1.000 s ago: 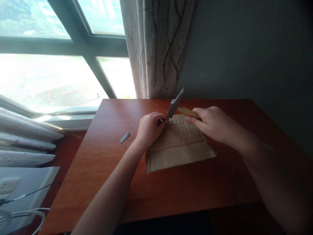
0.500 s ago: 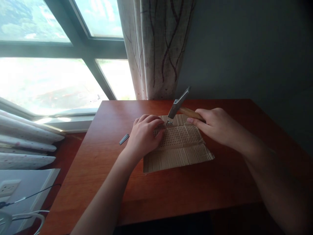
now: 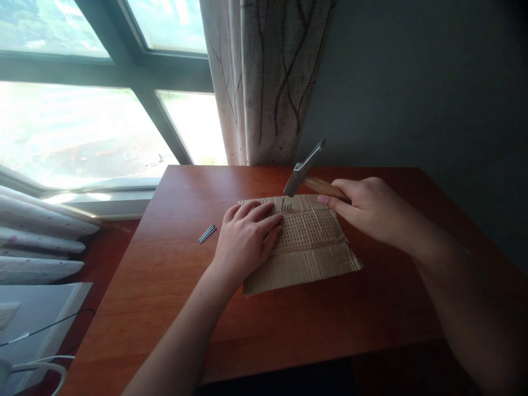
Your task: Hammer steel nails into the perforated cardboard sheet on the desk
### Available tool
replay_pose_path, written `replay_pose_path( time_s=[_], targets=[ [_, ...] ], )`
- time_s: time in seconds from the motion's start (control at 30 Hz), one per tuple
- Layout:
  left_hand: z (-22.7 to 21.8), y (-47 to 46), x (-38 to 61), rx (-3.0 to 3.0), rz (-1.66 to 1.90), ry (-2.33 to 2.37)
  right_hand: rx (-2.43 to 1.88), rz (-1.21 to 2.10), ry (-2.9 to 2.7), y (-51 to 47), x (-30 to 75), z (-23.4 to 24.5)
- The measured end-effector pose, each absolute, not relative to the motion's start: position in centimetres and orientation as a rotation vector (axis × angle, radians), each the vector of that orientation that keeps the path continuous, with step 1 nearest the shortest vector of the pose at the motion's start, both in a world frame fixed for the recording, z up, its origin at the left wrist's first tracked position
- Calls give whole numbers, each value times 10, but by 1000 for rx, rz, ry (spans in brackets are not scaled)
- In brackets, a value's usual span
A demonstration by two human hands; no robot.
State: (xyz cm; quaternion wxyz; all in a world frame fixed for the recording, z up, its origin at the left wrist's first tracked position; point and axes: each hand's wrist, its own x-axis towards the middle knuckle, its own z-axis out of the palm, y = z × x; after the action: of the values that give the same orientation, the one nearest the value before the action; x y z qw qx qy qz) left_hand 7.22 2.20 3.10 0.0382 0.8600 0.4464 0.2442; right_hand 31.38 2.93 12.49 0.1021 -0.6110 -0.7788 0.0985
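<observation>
My right hand (image 3: pixel 365 206) is wrapped round the wooden handle of a hammer (image 3: pixel 303 168). The steel head is raised, its lower end just above a group of nails. Those nails (image 3: pixel 286 205) stand upright in a piece of corrugated cardboard (image 3: pixel 305 264) near its far edge, and the leftmost one sticks up higher than the others. Rows of small dark holes cover the middle of the cardboard. With fingers stretched and a little apart, my left hand (image 3: pixel 245 234) lies on the left part of the cardboard, hiding some of it. Nothing shows in its grasp.
Several loose nails (image 3: pixel 207 234) lie in a bundle on the reddish wooden table (image 3: pixel 177 264), left of my left hand. A window (image 3: pixel 74 132) and a patterned curtain (image 3: pixel 276 82) are behind. Cables (image 3: pixel 41 360) and a socket (image 3: pixel 8 316) are at lower left.
My left hand's thumb and index finger have moved down, away from the nails, and spread flatter on the cardboard. The hammer stays raised, shifted only slightly. The view has tilted a little.
</observation>
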Motion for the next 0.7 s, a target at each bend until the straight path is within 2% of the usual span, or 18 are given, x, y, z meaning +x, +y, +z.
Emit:
replay_pose_path(
  time_s=[0.7],
  targets=[
    [33, 20, 73, 2695, 700, 1374, -1789, 291, -2369, 27, 308, 118]
  ],
)
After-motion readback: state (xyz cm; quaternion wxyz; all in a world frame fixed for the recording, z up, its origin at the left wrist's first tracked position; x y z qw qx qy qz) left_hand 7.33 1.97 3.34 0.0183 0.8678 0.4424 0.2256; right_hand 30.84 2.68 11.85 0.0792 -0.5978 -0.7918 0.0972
